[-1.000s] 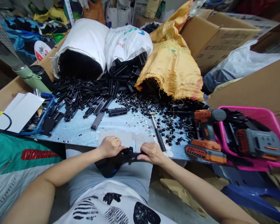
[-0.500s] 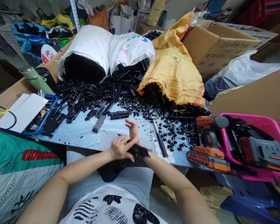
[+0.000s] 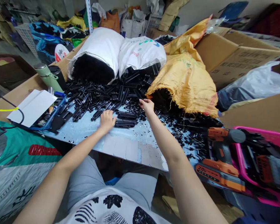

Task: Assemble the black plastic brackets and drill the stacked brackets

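Note:
My left hand (image 3: 107,119) rests on the pale blue tabletop (image 3: 121,144) with its fingers curled down at the near edge of a heap of long black plastic strips (image 3: 100,93). What they hold, if anything, is hidden. Two longer black strips (image 3: 126,119) lie just right of it. My right hand (image 3: 147,105) reaches further back, fingers spread and bent down onto small black pin-like parts (image 3: 177,124) near the mouth of the yellow woven sack (image 3: 184,81).
Two white sacks (image 3: 100,49) spill black parts at the back. An orange cordless drill (image 3: 219,155) lies at the right beside a pink basket (image 3: 273,133). A green flask (image 3: 45,76) and a white folded card (image 3: 32,107) sit at the left. Cardboard boxes (image 3: 235,56) stand behind.
Both hands left the table's near edge, where they held a black part, and reached forward to the heaps. That part is out of sight. The view tilted up.

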Tool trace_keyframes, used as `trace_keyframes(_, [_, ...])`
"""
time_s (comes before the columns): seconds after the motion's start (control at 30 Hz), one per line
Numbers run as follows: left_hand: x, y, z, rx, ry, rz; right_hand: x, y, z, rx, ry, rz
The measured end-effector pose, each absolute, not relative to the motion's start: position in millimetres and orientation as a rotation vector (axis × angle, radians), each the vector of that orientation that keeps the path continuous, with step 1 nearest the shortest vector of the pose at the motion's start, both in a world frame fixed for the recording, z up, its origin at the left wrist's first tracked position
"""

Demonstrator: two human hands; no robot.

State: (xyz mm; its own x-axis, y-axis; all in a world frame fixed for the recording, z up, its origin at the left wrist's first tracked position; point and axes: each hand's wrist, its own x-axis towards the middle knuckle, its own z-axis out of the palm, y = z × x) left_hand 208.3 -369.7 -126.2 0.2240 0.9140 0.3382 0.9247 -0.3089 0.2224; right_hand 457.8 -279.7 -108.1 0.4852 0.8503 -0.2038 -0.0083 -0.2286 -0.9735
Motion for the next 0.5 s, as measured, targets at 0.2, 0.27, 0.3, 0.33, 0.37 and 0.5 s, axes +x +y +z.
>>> trace_keyframes(0.2, [150.3, -340.5, -120.4, -2.075, -2.461, -0.309, 470.9, -425.0, -118.5, -1.402, -1.445, 0.946])
trace_keyframes(0.27, [138.6, -337.1, -121.5, -2.113, -2.483, -0.2, 473.5, -468.2, -126.1, -1.454, -1.59, 0.943])
trace_keyframes(0.3, [133.0, -336.2, -122.9, -2.148, -2.476, -0.163, 475.1, -484.9, -130.5, -1.485, -1.638, 0.938])
trace_keyframes(0.33, [127.4, -335.5, -124.9, -2.181, -2.473, -0.143, 476.9, -498.1, -134.9, -1.516, -1.678, 0.928])
trace_keyframes(0.37, [121.9, -334.8, -127.3, -2.212, -2.477, -0.139, 478.9, -507.8, -138.7, -1.547, -1.725, 0.91])
trace_keyframes(0.5, [103.8, -334.0, -136.1, -2.329, -2.543, -0.154, 479.6, -518.8, -145.0, -1.645, -2.058, 0.686])
